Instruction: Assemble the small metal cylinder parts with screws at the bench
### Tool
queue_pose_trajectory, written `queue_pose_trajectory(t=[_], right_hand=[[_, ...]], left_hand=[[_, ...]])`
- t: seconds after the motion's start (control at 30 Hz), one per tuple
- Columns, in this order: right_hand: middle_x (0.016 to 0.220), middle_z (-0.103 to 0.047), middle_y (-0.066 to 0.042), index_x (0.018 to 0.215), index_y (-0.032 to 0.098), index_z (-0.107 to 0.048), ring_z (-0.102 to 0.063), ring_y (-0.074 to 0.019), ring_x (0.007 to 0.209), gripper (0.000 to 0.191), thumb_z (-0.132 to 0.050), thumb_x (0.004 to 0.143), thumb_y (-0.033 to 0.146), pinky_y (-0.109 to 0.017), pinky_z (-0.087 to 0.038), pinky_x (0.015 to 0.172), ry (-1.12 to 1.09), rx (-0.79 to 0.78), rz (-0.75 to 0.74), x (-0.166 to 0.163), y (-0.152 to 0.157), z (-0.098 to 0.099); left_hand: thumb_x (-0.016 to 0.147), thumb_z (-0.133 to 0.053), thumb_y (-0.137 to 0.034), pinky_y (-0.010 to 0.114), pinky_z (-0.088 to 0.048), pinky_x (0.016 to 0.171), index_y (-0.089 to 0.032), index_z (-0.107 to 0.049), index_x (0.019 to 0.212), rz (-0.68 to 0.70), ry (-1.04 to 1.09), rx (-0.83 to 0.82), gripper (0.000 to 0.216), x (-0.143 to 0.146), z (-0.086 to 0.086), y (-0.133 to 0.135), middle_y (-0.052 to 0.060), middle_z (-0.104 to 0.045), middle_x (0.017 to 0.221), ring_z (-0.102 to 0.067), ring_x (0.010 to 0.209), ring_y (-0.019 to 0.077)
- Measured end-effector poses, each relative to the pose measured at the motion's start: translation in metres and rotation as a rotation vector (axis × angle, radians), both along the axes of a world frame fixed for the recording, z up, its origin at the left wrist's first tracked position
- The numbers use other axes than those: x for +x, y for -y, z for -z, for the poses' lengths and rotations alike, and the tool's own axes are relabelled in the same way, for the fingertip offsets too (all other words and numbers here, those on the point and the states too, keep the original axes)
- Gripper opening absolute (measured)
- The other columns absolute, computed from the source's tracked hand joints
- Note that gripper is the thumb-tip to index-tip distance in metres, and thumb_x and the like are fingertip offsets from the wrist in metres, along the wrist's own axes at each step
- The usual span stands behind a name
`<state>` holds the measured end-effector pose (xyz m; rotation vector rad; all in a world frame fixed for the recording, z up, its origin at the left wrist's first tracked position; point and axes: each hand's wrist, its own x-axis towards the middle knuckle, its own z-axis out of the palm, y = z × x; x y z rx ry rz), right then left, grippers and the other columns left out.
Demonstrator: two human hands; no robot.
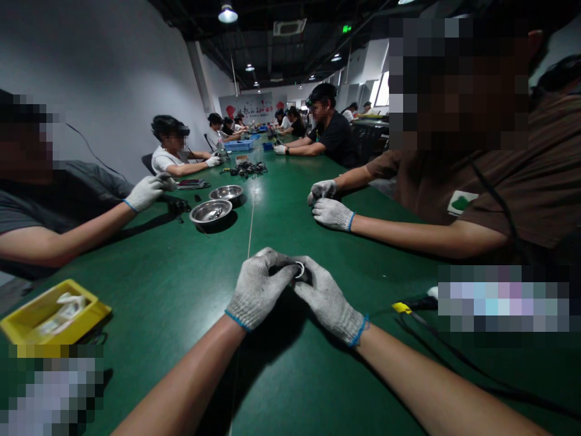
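Observation:
Both my hands wear whitish knit gloves with blue cuffs and meet above the green table (190, 315). Between their fingertips sits a small round part with a pale ring-shaped rim (299, 270); its exact kind does not show. My left hand (262, 284) pinches it from the left, thumb and fingers closed. My right hand (324, 295) has its fingers curled around the right side of the same part. Dark smudges mark the glove fingertips. The fingers hide most of the part.
Two metal bowls (210, 213) stand ahead on the left, the nearer with small parts inside. A yellow bin (86, 287) lies at left. A black cable (436, 330) with a yellow tag runs at right. Gloved co-workers sit along both sides; a dark pile of parts (245, 169) lies farther off.

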<state>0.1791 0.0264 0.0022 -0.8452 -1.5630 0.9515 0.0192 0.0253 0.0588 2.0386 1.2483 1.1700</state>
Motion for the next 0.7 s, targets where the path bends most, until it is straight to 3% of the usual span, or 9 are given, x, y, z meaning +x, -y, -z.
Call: queue_pose_trajectory(t=[0.7], right_hand=[[0.106, -0.076, -0.006, 0.11, 0.021, -0.07, -0.071, -0.0228, 0.098, 0.03, -0.063, 0.081, 0.019, -0.038, -0.058, 0.096, 0.043, -0.02, 0.015, 0.002, 0.002, -0.003]], left_hand=[[0.085, -0.072, -0.019, 0.029, -0.055, 0.073, -0.02, -0.08, 0.08, -0.092, -0.159, 0.026, 0.01, 0.01, -0.013, 0.005, 0.002, -0.075, 0.078, -0.07, 0.075, 0.0182]])
